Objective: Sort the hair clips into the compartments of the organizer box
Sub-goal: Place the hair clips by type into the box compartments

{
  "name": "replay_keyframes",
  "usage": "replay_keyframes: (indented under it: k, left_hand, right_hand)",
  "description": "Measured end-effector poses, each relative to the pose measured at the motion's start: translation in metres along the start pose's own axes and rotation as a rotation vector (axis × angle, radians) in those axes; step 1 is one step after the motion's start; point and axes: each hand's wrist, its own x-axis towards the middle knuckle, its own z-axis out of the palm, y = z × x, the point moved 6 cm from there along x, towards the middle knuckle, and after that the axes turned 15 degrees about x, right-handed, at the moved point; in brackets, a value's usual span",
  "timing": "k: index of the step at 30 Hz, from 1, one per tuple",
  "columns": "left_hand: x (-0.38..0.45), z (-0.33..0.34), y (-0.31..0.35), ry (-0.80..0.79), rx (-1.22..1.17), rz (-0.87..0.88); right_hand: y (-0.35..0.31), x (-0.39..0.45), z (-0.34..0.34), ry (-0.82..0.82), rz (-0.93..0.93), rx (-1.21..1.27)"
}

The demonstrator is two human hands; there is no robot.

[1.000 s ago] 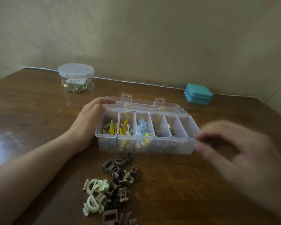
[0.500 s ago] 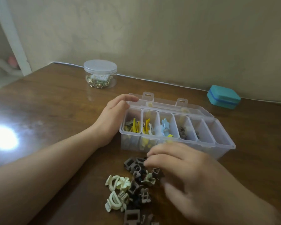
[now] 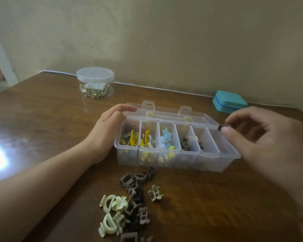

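Dark brown wooden worktop (image 3: 208, 203) fills the space beneath a plain beige wall. Nearest on it lies a loose pile of small brown and cream plastic hair clips (image 3: 128, 205), with one cream clip (image 3: 155, 193) just apart on its right. Beyond the pile stands the clear plastic organizer box (image 3: 175, 145), lid folded back, its six compartments in a row: yellow clips in the two leftmost, a blue star clip in the third, brown ones in the fourth and fifth. The left hand (image 3: 106, 135) rests against the box's left end, fingers relaxed, fingertips at the lid corner. The right hand (image 3: 262, 137) pinches a small dark brown clip (image 3: 223, 127) above the rightmost compartment. Farther back stand a round clear lidded jar of gold trinkets (image 3: 94, 82) and a teal case (image 3: 229, 103).
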Motion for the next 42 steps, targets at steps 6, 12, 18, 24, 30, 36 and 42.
replay_keyframes:
  k: [6,12,18,24,30,36,42]
  left_hand:
    - [-0.004,-0.002,0.006,0.018,0.027,0.001]
    - [-0.004,-0.003,0.004,0.026,0.018,-0.013]
    - [-0.006,-0.002,0.008,0.033,0.003,-0.014]
    - [-0.007,-0.001,0.009,0.032,-0.03,-0.049]
    - [-0.008,-0.001,0.01,0.029,-0.018,-0.049]
    - [-0.007,-0.002,0.008,0.011,-0.02,-0.035]
    - [-0.006,-0.001,0.006,0.019,-0.033,-0.038]
  right_hand:
    - [0.02,0.001,0.014,-0.154,0.107,-0.13]
    - [-0.05,-0.033,0.057,-0.339,-0.267,0.121]
    - [-0.047,-0.064,0.112,-0.742,-0.346,0.039]
    - [-0.04,-0.038,0.077,-0.438,-0.286,0.218]
    - [-0.012,-0.015,0.055,-0.087,-0.148,0.093]
    - [-0.039,-0.029,0.062,-0.096,-0.319,0.171]
    - [-0.053,-0.059,0.125,-0.556,-0.46,-0.064]
